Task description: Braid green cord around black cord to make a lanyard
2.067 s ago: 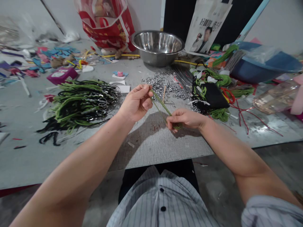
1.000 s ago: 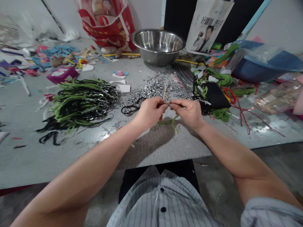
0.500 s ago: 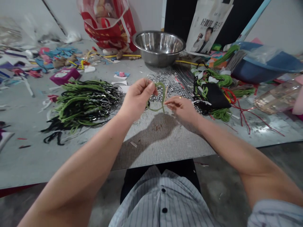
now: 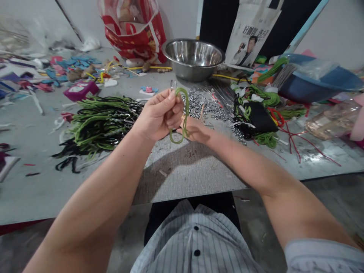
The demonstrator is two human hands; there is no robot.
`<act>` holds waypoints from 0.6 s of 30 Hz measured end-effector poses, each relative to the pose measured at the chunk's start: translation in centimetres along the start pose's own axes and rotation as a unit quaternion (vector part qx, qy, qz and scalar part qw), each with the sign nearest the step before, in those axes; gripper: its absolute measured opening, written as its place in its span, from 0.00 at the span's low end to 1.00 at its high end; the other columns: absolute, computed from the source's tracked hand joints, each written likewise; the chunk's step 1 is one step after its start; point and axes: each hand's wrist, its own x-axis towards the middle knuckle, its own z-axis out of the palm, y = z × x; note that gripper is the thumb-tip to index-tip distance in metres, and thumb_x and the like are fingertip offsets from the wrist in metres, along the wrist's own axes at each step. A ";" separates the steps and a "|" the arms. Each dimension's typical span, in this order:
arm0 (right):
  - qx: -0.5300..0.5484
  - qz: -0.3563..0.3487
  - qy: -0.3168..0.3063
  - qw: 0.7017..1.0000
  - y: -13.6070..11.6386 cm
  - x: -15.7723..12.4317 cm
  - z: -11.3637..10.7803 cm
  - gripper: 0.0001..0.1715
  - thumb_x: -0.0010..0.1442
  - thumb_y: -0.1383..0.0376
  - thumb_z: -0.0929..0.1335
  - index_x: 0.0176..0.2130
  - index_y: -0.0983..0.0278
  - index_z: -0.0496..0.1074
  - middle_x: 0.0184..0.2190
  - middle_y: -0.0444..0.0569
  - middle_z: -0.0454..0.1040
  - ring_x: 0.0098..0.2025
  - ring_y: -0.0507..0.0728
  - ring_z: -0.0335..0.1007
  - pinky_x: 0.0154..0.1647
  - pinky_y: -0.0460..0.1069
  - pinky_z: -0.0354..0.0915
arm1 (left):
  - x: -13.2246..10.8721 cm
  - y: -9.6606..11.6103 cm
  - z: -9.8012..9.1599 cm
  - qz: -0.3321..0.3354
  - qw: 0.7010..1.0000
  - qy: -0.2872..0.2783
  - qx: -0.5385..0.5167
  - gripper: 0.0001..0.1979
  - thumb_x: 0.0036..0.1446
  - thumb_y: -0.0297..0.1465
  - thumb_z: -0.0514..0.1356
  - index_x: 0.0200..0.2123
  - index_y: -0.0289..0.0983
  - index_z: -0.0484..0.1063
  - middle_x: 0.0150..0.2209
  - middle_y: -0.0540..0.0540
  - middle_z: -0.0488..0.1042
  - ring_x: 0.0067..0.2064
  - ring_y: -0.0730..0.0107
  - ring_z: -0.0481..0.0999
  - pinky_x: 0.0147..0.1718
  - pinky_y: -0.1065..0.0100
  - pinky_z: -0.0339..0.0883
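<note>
My left hand (image 4: 162, 116) is closed, its thumb and forefinger pinching a green cord (image 4: 186, 102) above the table. The cord arches over the fingers and hangs down in a loop. A thin metal ring (image 4: 173, 84) sticks up at the fingertips. Close behind the dangling loop is my right hand (image 4: 195, 129), with its fingers mostly hidden by the left hand and the cord. Beyond both hands lies a spread of small metal beads (image 4: 196, 106) with a thin wooden stick (image 4: 202, 111) among them. A pile of green and black cords with metal rings (image 4: 99, 123) lies to the left.
A steel bowl (image 4: 193, 72) stands at the back, beside a red bag (image 4: 136, 38). On the right are green cord bundles (image 4: 267, 138), a black pouch (image 4: 260, 115), red cords (image 4: 295, 140) and a blue basin (image 4: 321, 81). A purple tape measure-like box (image 4: 81, 91) sits left.
My right hand has moved left, from beside the cord to behind my left hand. My left hand has shifted slightly left, and the metal ring now shows above its fingertips.
</note>
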 end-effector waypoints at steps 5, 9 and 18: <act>-0.002 0.053 -0.027 0.998 0.4 -1.4 -1.9 0.07 0.59 0.69 0.62 0.30 0.64 0.68 0.36 0.52 0.72 0.35 0.55 0.65 0.35 0.50 0.59 | 0.0 -0.4 0.2 -0.015 0.998 0.031 0.049 0.13 0.60 0.29 0.55 0.23 0.35 0.65 0.20 0.54 0.62 0.14 0.87 0.57 0.14 0.78 0.50; 0.048 0.129 0.032 0.990 1.9 -4.2 -5.4 0.03 0.56 0.68 0.64 0.30 0.64 0.68 0.29 0.47 0.71 0.31 0.54 0.63 0.35 0.50 0.56 | 0.2 -1.1 0.1 -0.023 0.994 -0.013 0.110 0.05 0.54 0.29 0.61 0.28 0.35 0.70 0.20 0.53 0.63 0.17 0.84 0.61 0.14 0.77 0.51; 0.245 0.095 0.124 0.957 2.1 -6.9 -5.7 0.13 0.56 0.56 0.67 0.31 0.64 0.70 0.26 0.44 0.69 0.28 0.50 0.60 0.30 0.48 0.55 | 0.7 -4.1 -0.5 -0.095 0.969 -0.087 0.211 0.12 0.53 0.36 0.63 0.27 0.35 0.66 0.17 0.53 0.66 0.19 0.79 0.67 0.18 0.76 0.58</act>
